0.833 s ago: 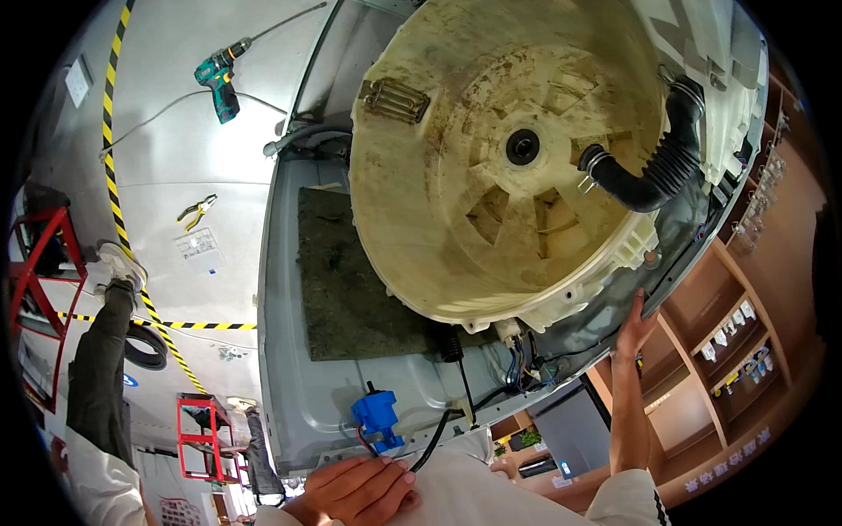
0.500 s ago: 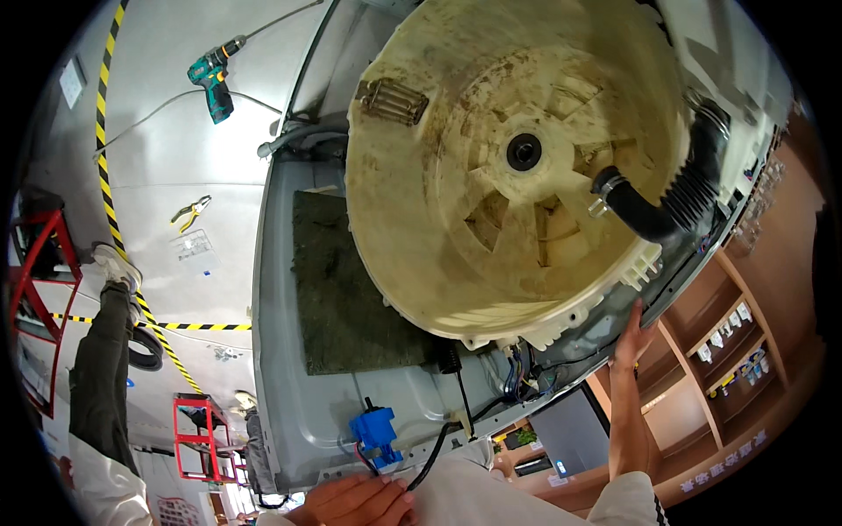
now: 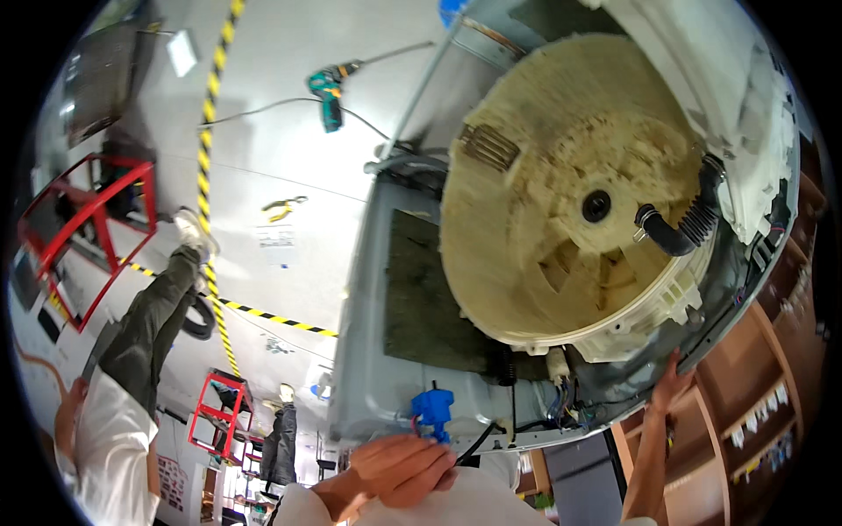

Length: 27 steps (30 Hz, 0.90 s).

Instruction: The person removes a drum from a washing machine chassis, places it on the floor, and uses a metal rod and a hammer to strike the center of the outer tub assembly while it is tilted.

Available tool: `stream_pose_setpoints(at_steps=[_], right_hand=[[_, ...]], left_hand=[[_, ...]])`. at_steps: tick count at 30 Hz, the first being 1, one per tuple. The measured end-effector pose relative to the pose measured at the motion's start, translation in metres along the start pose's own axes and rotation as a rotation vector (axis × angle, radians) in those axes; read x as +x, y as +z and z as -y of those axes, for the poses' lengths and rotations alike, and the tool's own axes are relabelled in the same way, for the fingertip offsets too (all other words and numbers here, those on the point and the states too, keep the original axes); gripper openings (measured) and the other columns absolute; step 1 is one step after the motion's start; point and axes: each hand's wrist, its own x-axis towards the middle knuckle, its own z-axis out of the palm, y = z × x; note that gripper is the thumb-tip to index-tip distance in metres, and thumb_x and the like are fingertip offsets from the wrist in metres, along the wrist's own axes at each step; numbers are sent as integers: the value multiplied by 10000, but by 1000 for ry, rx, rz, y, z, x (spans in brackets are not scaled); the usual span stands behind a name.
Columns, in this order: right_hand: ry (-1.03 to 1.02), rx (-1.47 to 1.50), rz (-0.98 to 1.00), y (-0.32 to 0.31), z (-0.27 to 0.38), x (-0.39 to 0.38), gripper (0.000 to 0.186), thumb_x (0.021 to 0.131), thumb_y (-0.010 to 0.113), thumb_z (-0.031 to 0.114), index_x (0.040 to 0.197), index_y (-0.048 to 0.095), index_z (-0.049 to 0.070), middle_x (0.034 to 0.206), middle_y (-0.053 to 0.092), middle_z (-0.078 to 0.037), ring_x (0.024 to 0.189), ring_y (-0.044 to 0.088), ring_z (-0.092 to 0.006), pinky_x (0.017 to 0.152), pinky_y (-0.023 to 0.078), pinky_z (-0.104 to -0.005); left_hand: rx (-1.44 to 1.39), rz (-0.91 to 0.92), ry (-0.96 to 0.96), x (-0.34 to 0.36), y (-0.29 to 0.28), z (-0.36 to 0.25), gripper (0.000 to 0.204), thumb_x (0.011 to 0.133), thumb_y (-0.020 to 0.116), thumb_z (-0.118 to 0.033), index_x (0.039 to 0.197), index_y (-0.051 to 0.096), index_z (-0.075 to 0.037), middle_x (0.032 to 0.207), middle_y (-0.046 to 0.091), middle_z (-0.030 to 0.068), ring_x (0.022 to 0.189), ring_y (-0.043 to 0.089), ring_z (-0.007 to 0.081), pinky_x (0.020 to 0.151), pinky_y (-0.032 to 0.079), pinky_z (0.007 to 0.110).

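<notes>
A big stained cream tub (image 3: 500, 272) is filling most of the grey metal casing (image 3: 364, 351), with a black ribbed hose (image 3: 674, 235) bending across its right side. A dark flat pad (image 3: 417, 302) is lying partly under the tub, and a bundle of wires (image 3: 566, 401) is sitting by the casing's near edge. The left hand (image 3: 403, 469) is hiding the near end of the blue part (image 3: 432, 408), which is standing at the near-left corner of the casing, just beyond the knuckles. Those fingers are lying close together and bent; I cannot tell what they are holding. A black cable (image 3: 478, 443) is running from beside them toward the right. The right hand (image 3: 671, 386) is resting at the casing's right edge, and how tightly its fingers are gripping I cannot tell.

The blue part is pointing its small dark stub away from the person, its long axis running roughly away from the body.

On the pale floor (image 3: 324, 167) a green drill (image 3: 326, 92) and yellow pliers (image 3: 282, 208) are lying well apart from the hands. Striped tape (image 3: 209, 114) is crossing it, another person (image 3: 145, 342) is standing at the left, and brown shelves (image 3: 737, 351) are rising at the right.
</notes>
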Motion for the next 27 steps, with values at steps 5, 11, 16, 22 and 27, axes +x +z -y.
stream_pose_setpoints(at_steps=[5, 11, 16, 22, 27], right_hand=[[-82, -22, -8, 1, -27, 9, 429, 909, 589, 193, 1244, 464, -42, 1157, 569, -136, 984, 541, -195, 869, 420, -300], [-325, -439, -153, 7, -36, 19, 608, 894, 599, 286, 1308, 370, -96, 1305, 464, -245, 1166, 486, -347, 961, 384, -386], [-245, -250, -101, 21, -79, 55, 502, 891, 580, 308, 1220, 460, -52, 1158, 551, -259, 1011, 562, -401, 851, 445, -434], [-386, -82, -32, 28, -55, 61, 431, 900, 565, 295, 1154, 492, -45, 1110, 562, -265, 977, 557, -427, 813, 446, -456], [-397, -310, -261, 36, -70, 81, 583, 916, 535, 352, 1366, 354, 28, 1275, 476, -229, 1125, 498, -391, 918, 427, -451]], left_hand=[[85, -249, -4, -8, 22, -5, 119, 662, 705, -103, 772, 662, -94, 711, 636, 12, 647, 617, 157, 563, 479, 255], [131, -445, 59, -6, 32, -4, 123, 634, 728, -102, 730, 652, -96, 666, 622, 23, 573, 596, 202, 500, 452, 289], [14, -487, 80, -20, 19, -18, 133, 734, 718, -99, 828, 656, -29, 794, 640, 88, 722, 622, 235, 618, 496, 319], [-60, -730, -14, -105, -8, -56, 200, 783, 686, -79, 955, 643, 13, 950, 639, 143, 900, 613, 287, 742, 502, 342], [-18, -414, -518, -233, 12, -24, 359, 853, 639, -257, 1140, 590, -48, 1048, 630, 125, 950, 607, 292, 818, 487, 345]])
